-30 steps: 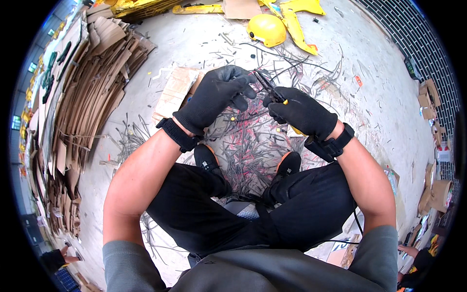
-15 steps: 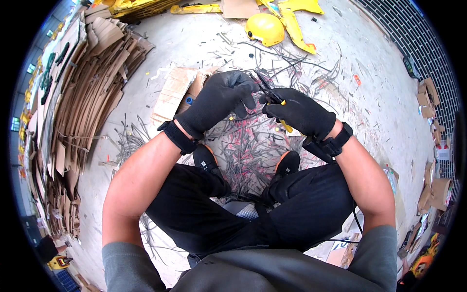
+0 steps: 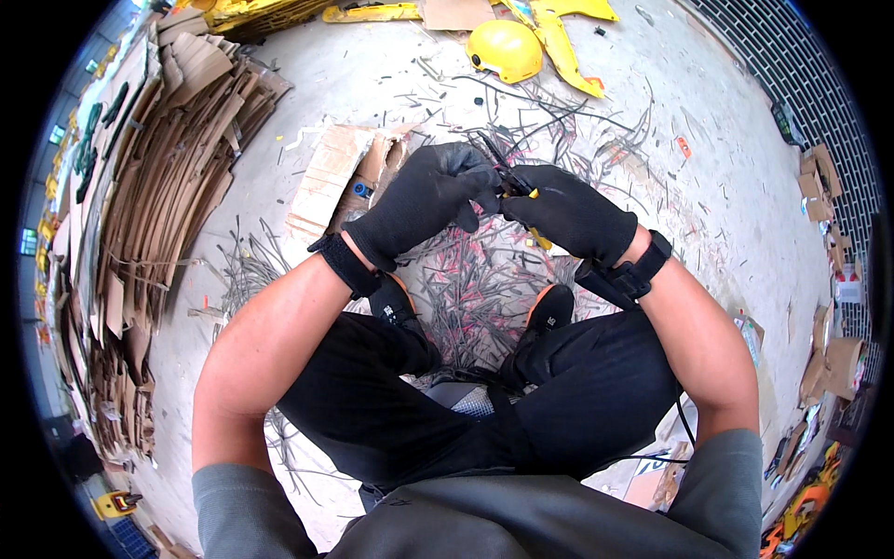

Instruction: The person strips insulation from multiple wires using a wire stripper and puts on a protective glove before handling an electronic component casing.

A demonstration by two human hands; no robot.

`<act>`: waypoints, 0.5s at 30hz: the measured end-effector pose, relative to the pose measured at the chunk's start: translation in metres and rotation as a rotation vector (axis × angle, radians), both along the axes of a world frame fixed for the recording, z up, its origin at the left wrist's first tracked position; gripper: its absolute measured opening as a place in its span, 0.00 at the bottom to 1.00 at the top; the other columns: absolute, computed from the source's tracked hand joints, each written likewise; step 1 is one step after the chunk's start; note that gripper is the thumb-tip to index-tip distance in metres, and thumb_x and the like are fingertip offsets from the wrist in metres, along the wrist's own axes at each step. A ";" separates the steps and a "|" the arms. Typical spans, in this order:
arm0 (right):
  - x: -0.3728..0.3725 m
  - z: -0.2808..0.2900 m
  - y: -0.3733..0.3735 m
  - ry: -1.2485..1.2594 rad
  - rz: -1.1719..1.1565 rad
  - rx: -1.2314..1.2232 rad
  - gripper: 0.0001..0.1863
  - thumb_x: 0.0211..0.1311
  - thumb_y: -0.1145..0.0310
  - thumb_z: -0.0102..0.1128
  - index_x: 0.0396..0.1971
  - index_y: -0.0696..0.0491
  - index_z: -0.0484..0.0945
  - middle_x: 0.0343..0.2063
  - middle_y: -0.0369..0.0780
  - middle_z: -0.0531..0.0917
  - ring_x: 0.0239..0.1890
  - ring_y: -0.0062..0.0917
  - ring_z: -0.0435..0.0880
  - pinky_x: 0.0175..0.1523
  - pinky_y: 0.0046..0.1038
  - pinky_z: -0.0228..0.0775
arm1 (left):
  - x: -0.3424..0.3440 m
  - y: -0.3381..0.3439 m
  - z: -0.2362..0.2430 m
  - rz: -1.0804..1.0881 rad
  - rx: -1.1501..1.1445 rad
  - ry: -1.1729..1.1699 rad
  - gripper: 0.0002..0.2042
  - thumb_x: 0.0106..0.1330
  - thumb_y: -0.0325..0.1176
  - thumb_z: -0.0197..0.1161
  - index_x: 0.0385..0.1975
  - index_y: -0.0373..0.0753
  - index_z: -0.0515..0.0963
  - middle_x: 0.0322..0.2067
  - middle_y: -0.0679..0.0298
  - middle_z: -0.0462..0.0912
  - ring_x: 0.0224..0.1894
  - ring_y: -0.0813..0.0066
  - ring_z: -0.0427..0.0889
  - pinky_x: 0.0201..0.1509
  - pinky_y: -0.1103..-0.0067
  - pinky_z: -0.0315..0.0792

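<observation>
My right hand, in a black glove, is closed round pliers with black and yellow handles, their dark jaws pointing up and left. My left hand, also gloved, has its fingertips curled together against the jaws; whatever they pinch is hidden. Both hands are over scattered grey and pink wire scraps on the floor between my feet. A torn cardboard piece lies beside my left hand, with a small blue object on it.
A large stack of flattened cardboard runs along the left. A yellow rounded case and yellow panels lie ahead. Cardboard boxes line the dark brick wall at right. A black cable runs past my right knee.
My left hand has moved slightly down and right, so its fingers now meet the pliers. The co-workers' limbs seen at both lower edges a second ago are out of sight.
</observation>
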State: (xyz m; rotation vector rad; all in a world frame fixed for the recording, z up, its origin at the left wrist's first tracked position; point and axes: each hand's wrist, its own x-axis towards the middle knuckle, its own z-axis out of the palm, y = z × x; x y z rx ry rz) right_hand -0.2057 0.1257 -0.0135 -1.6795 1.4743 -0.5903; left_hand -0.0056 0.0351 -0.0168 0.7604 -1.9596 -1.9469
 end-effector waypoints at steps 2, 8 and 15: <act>0.001 -0.001 0.000 -0.014 -0.006 -0.014 0.16 0.63 0.60 0.55 0.42 0.57 0.80 0.30 0.43 0.82 0.32 0.26 0.76 0.41 0.30 0.68 | 0.000 -0.001 0.000 -0.002 -0.022 -0.008 0.10 0.73 0.35 0.52 0.38 0.34 0.77 0.30 0.63 0.82 0.30 0.81 0.81 0.34 0.82 0.78; 0.000 -0.009 0.002 -0.027 -0.022 -0.066 0.15 0.63 0.62 0.56 0.42 0.57 0.79 0.29 0.44 0.81 0.33 0.30 0.77 0.40 0.32 0.69 | 0.000 0.001 0.005 -0.018 -0.043 -0.023 0.11 0.73 0.35 0.52 0.38 0.34 0.77 0.29 0.62 0.82 0.30 0.80 0.81 0.33 0.82 0.78; 0.001 -0.004 0.001 0.008 0.008 -0.049 0.15 0.62 0.65 0.55 0.44 0.57 0.77 0.33 0.50 0.81 0.36 0.41 0.81 0.44 0.37 0.72 | 0.000 0.001 0.003 -0.005 -0.001 -0.033 0.11 0.73 0.36 0.53 0.39 0.34 0.77 0.28 0.63 0.81 0.28 0.81 0.80 0.32 0.83 0.77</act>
